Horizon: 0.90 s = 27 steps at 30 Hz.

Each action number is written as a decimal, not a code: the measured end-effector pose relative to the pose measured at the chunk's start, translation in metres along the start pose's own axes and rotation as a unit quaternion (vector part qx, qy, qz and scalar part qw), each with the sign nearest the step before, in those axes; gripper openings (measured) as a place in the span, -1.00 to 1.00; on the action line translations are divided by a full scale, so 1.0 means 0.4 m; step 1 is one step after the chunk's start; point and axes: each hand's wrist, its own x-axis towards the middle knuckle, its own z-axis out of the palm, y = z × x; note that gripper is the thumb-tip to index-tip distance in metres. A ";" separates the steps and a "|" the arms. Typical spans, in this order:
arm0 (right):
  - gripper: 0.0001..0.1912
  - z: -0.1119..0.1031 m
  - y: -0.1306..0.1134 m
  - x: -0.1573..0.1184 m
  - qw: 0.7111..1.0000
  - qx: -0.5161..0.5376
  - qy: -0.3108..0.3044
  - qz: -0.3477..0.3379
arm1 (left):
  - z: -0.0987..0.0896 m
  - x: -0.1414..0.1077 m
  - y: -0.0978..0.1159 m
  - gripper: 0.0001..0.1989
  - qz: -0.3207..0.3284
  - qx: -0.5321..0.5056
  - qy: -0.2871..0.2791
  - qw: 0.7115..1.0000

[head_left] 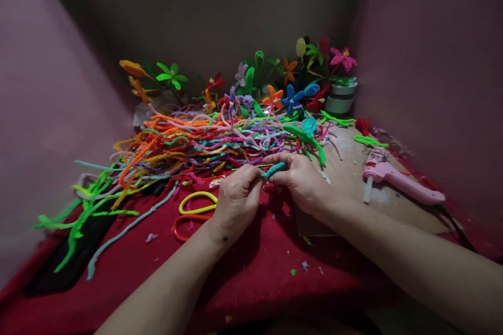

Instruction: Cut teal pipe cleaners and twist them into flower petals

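Between my two hands is a short teal pipe cleaner piece (275, 169), folded or bent into a narrow shape. My left hand (240, 194) pinches its left end with thumb and forefinger. The fingers of my right hand (302, 180) close around its other end, and part of it is hidden there. Just left of my left hand lie scissors with a yellow and a red handle loop (181, 226); their blades are hidden. A large heap of many-coloured pipe cleaners (188, 141) spreads behind both hands.
A pink glue gun (408, 182) rests on a cardboard sheet (341, 167) at right, its cord trailing off. Pipe-cleaner flowers (291, 98) and a striped pot (341, 97) stand along the back. A dark flat object (58, 267) lies at left. Scraps dot the red cloth (251, 261).
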 end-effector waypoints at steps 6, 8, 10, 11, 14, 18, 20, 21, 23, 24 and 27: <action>-0.65 0.000 -0.007 -0.003 0.999 0.021 -0.020 -0.034 | -0.009 0.015 0.006 -0.89 -0.129 -0.097 0.009 0.987; -0.72 -0.005 -0.007 -0.001 0.998 0.046 -0.030 -0.044 | -0.015 0.020 0.009 -0.88 -0.162 -0.125 0.004 0.979; -0.81 -0.009 -0.002 0.004 0.996 0.061 -0.029 -0.052 | -0.019 0.024 0.012 -0.85 -0.185 -0.143 -0.003 0.972; -0.84 -0.010 0.001 0.006 0.996 0.062 -0.023 -0.056 | -0.020 0.025 0.013 -0.84 -0.192 -0.150 -0.006 0.970; -0.86 -0.011 0.005 0.009 0.997 0.033 0.002 -0.077 | -0.021 0.026 0.018 -0.82 -0.214 -0.176 -0.018 0.961; -0.88 -0.005 -0.011 -0.002 0.992 -0.031 0.033 -0.120 | -0.022 0.029 0.021 -0.81 -0.240 -0.204 -0.025 0.949; -0.82 -0.003 -0.017 -0.007 0.994 0.000 0.016 -0.106 | -0.023 0.029 0.019 -0.80 -0.241 -0.219 -0.022 0.945; -0.79 -0.002 -0.016 -0.008 0.996 0.023 -0.001 -0.088 | -0.024 0.029 0.018 -0.79 -0.242 -0.230 -0.023 0.943; -0.81 -0.002 -0.009 -0.005 0.997 0.051 -0.031 -0.054 | -0.025 0.029 0.014 -0.78 -0.249 -0.258 -0.031 0.933; -0.83 -0.003 -0.003 -0.002 0.997 0.051 -0.038 -0.045 | -0.026 0.030 0.013 -0.78 -0.255 -0.273 -0.038 0.927; -0.84 -0.006 0.015 0.010 0.997 0.052 -0.035 -0.045 | -0.027 0.031 0.014 -0.83 -0.268 -0.306 -0.042 0.912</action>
